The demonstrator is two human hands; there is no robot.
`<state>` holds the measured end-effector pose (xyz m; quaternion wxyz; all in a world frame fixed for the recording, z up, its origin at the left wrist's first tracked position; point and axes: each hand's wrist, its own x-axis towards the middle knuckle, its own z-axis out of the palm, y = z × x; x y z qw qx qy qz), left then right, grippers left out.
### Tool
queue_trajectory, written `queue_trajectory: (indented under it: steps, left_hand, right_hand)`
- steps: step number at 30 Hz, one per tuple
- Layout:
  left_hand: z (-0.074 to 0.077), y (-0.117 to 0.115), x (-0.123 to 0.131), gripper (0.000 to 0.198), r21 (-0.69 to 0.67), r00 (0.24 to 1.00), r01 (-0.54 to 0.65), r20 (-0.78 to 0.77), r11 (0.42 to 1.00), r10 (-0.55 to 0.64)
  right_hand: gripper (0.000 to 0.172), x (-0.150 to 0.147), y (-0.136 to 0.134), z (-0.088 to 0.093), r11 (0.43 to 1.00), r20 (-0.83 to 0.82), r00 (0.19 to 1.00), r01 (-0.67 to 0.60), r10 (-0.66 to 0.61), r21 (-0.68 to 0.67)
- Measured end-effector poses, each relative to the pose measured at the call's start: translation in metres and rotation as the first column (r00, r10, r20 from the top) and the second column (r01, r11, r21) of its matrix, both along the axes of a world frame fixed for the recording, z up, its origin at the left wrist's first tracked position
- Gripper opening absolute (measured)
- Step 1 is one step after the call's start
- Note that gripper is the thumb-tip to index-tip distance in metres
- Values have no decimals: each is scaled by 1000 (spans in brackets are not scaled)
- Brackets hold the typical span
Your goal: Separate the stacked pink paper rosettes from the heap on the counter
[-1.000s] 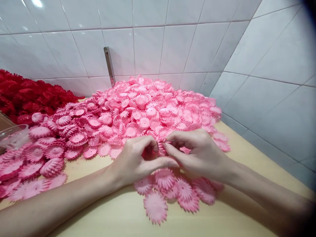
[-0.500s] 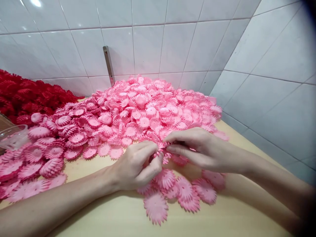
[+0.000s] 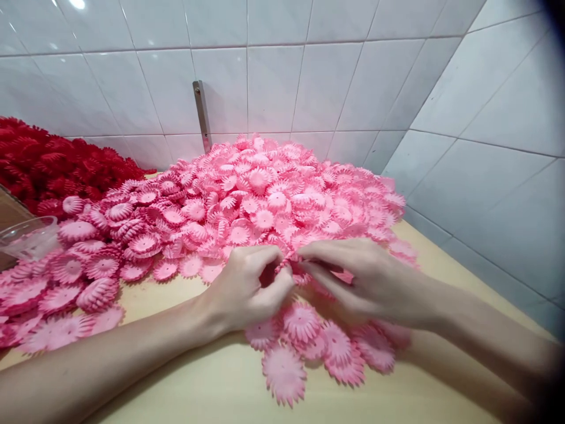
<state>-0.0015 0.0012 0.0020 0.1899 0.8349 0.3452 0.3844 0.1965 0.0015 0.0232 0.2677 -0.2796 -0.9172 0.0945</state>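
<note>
Between the thumb and forefinger of my left hand (image 3: 249, 288) is a small pink scalloped petal piece (image 3: 285, 263), pinched edge-on so only its frilled rim shows. From the other side, my right hand (image 3: 375, 282) has its thumb and forefinger at the right end of the same piece, fingertips close together and partly blurred. Below the hands lie several loose pink fringed petal discs (image 3: 285, 371) on the pale yellow tabletop (image 3: 198, 383).
A large heap of pink petal discs (image 3: 265, 200) spreads across the back of the table. Red petal pieces (image 3: 57, 159) are piled at far left, beside a clear plastic cup (image 3: 30, 238) and a cardboard box (image 3: 13, 218). Behind, a metal bracket (image 3: 202, 115) is fixed to the tiled wall (image 3: 273, 82).
The petal piece has turned between my fingers, its rim now narrower to view. My right hand has dropped slightly, and the whole view has shifted a little.
</note>
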Motion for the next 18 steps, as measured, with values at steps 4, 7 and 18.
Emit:
queue_trajectory:
  steps: [4,7,18]
  left_hand:
    - [-2,-1,2,15,42,998,-56,-35,998,57]
    - [-2,-2,1,25,46,998,-51,-26,998,53]
    - [-1,-2,3,22,-23,997,-78,-6,997,77]
  right_hand:
    - [23,-5,-7,-7,955,202,979,-34,-28,295]
    - [26,-8,-8,-6,887,249,967,-76,-44,455]
    - [32,-11,-5,2,757,378,922,-185,-88,626]
